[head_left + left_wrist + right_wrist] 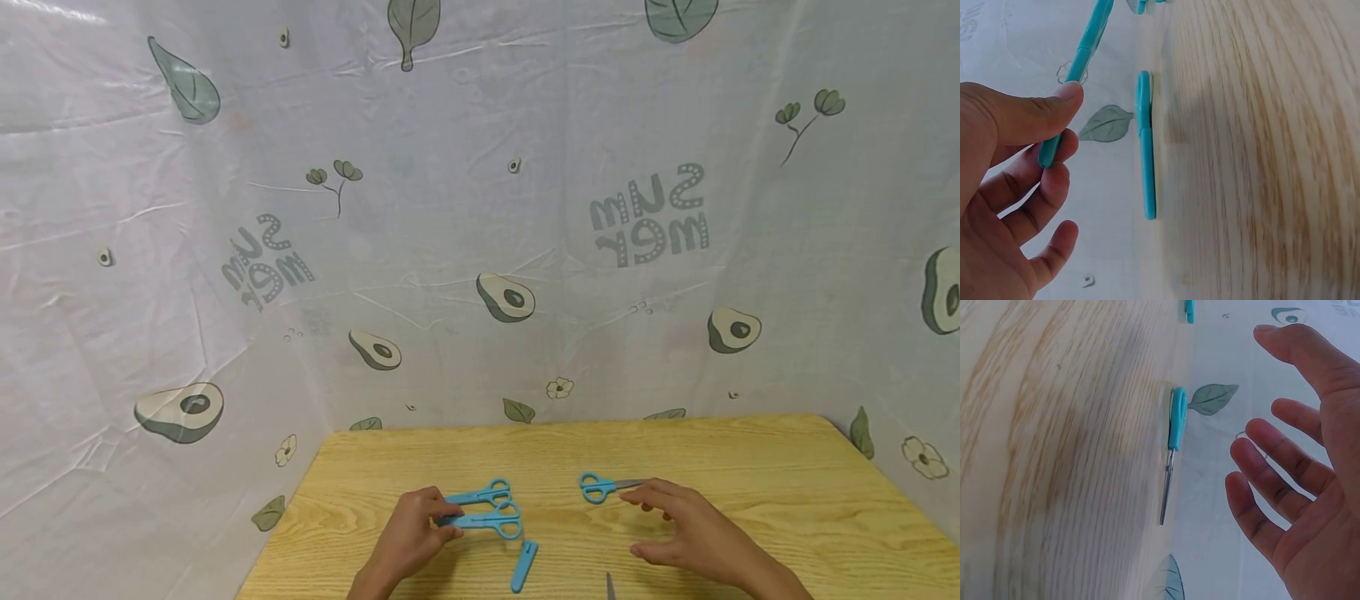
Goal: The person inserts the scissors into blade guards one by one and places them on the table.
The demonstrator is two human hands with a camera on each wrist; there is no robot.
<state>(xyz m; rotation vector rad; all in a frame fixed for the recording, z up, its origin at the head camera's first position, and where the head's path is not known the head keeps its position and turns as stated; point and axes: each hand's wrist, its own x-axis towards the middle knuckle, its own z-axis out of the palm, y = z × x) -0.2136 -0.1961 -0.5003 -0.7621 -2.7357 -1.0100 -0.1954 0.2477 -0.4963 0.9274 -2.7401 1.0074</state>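
Note:
My left hand point(411, 533) pinches a pair of blue scissors point(491, 522) by its covered blade end, handles pointing right. In the left wrist view the thumb and a finger grip the blue cover point(1052, 150), with the scissors raised off the table. Just behind, a second pair of blue covered scissors point(1147, 169) lies on the table. My right hand point(686, 533) hovers with spread fingers and holds nothing. Near its fingertips lies a third pair of scissors point(1177, 422), its metal blades bare. A loose blue blade cover point(524, 567) rests between the hands.
A pointed metal tip point(611, 587) shows at the bottom edge of the head view; the rest of it is out of frame. The wooden table point(750, 467) meets a printed plastic sheet point(450, 225) at its back and sides.

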